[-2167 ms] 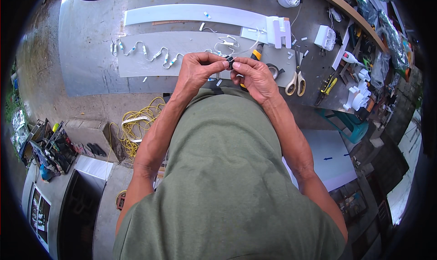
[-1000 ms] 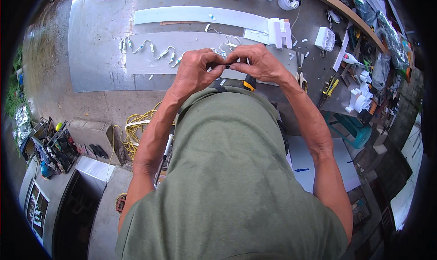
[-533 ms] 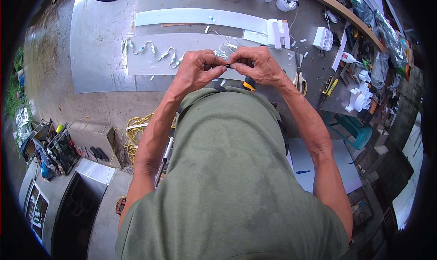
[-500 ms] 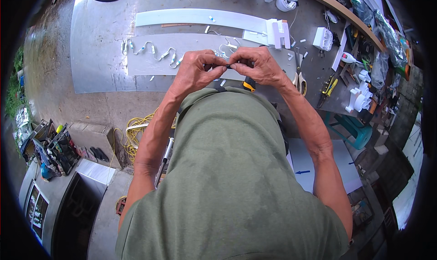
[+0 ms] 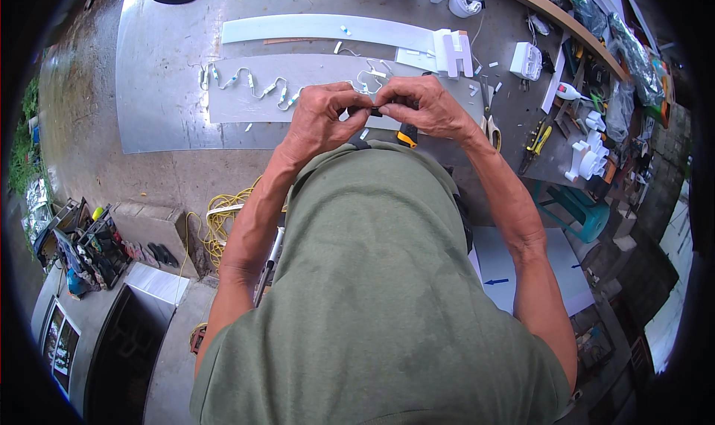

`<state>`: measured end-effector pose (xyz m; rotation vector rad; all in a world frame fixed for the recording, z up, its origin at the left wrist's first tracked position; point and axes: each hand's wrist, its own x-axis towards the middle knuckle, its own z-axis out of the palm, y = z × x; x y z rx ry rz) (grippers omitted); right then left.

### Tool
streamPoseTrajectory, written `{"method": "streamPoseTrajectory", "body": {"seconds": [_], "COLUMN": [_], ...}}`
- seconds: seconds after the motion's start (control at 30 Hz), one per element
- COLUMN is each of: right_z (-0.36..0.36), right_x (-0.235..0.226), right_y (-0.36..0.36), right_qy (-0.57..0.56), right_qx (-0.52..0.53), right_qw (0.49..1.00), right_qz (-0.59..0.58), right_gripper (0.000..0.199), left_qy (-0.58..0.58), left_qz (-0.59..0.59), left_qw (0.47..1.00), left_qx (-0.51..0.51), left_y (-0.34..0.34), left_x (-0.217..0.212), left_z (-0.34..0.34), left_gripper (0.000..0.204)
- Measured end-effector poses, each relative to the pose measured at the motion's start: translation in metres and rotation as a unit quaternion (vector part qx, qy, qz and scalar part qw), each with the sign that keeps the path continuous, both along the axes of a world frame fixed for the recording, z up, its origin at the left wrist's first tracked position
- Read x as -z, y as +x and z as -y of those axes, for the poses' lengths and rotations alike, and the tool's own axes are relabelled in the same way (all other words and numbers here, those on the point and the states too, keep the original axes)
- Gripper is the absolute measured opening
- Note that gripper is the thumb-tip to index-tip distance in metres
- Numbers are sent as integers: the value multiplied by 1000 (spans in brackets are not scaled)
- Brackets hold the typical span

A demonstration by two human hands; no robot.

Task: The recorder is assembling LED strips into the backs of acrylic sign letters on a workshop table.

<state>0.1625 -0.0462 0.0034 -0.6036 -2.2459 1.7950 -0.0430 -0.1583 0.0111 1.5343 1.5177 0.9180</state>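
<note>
My left hand [image 5: 325, 116] and my right hand [image 5: 424, 106] meet over the near edge of the worktable, fingertips almost touching. Both are closed in a pinch on a small black piece [image 5: 376, 113], too small and half hidden to name for certain. Just beyond them, a string of small light modules on white wire [image 5: 246, 75] zigzags over a pale grey panel [image 5: 249, 110]. Part of that wire passes behind my fingers. Below my right hand is a yellow-and-black tool [image 5: 407, 136], partly covered by my shirt. Scissors [image 5: 491, 129] lie to its right.
A long white strip [image 5: 298, 28] and a white H-shaped letter [image 5: 456, 54] lie farther back, near a white box-like piece [image 5: 526, 61]. Tools, including yellow-handled pliers [image 5: 541, 140], crowd the right side. A green stool [image 5: 577, 209] stands below; yellow cable [image 5: 223, 209] coils at lower left.
Both hands keep their pinch in nearly the same place. The fingertips have shifted slightly, and a little more of the black piece shows beneath them.
</note>
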Motion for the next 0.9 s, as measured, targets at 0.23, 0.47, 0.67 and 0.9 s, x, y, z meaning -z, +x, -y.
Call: {"method": "streamPoseTrajectory", "body": {"seconds": [0.23, 0.47, 0.67, 0.9], "right_z": [-6, -11, -9, -8], "right_x": [-3, -5, -2, -4], "right_y": [1, 1, 2, -1], "right_qy": [-217, -164, -135, -72], "right_qx": [15, -39, -55, -106], "right_qw": [972, 975, 983, 985], "right_qz": [88, 145, 114, 118], "right_gripper": [27, 34, 30, 28], "left_qy": [79, 88, 82, 20], "left_qz": [-62, -129, -140, -85], "left_qw": [994, 985, 983, 991], "left_qx": [42, 74, 91, 104], "left_y": [3, 5, 4, 3], "left_x": [-6, -8, -11, -14], "left_z": [1, 5, 4, 4], "left_gripper": [15, 16, 13, 11]}}
